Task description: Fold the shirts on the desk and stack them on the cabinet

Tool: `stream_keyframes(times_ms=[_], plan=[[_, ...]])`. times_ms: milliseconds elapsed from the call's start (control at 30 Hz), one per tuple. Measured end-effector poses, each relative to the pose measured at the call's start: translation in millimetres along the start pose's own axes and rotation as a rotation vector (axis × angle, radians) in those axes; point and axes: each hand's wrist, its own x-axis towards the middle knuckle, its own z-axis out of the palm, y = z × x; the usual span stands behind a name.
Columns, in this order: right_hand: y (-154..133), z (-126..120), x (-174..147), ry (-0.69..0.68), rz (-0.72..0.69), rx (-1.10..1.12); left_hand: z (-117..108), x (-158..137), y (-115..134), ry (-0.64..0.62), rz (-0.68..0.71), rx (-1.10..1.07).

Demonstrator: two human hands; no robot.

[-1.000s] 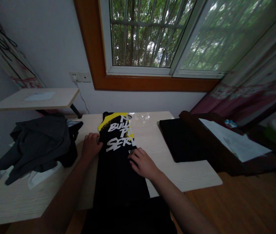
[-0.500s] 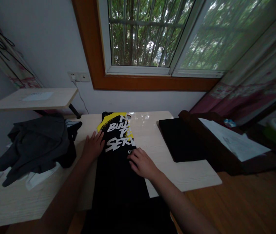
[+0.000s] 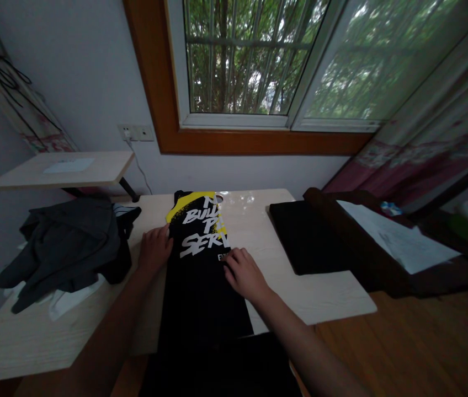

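Note:
A black T-shirt with white lettering and a yellow patch lies folded into a long strip on the pale wooden table. My left hand is at its left edge beside the print, fingers bent and close together, seemingly pinching the fabric. At the opposite edge, just below the lettering, my right hand has its fingers curled on the cloth in the same way. The fingertips are partly hidden and the light is dim. The shirt's lower end merges with dark clothing near my body.
To the left lies a heap of dark grey clothes beneath a raised shelf. A folded black cloth lies at the right, by a dark brown piece of furniture with a white sheet on it. A window stands behind.
My left hand has drawn back leftward from the print to the shirt's edge, its fingers closer together. My right hand has shifted slightly right. The shirt lies almost unchanged.

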Motion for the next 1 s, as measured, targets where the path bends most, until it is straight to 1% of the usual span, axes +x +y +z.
stream_keyframes(times_ms=[100, 233, 300, 433, 567, 667, 767, 833, 933, 967, 1000], plan=[[3, 2, 1, 0.062, 0.096, 0.009, -6, -5, 4, -0.01, 0.005, -0.041], [9, 5, 7, 0.118, 0.188, 0.088, -16, -16, 16, -0.072, -0.061, -0.126], [11, 6, 11, 0.119, 0.237, 0.111, -19, -22, 21, -0.109, -0.104, -0.175], [12, 7, 18, 0.031, 0.287, 0.133, -24, -33, 24, -0.144, -0.147, -0.255], [14, 3, 19, -0.038, 0.28, 0.203, -27, -40, 21, -0.165, -0.145, -0.303], [18, -1, 14, -0.09, 0.267, 0.293, -32, -46, 20, -0.214, -0.128, -0.326], [23, -7, 5, -0.193, 0.247, 0.415, -44, -54, 20, -0.319, -0.105, -0.338], [26, -14, -2, -0.3, 0.221, 0.498, -55, -62, 20, -0.451, -0.102, -0.36], [28, -28, -9, -0.472, 0.141, 0.58, -70, -71, 21, -0.668, -0.08, -0.447], [29, -32, -10, -0.516, 0.119, 0.595, -74, -73, 20, -0.713, -0.069, -0.473], [29, -35, -10, -0.54, 0.108, 0.604, -76, -73, 20, -0.733, -0.062, -0.491]])
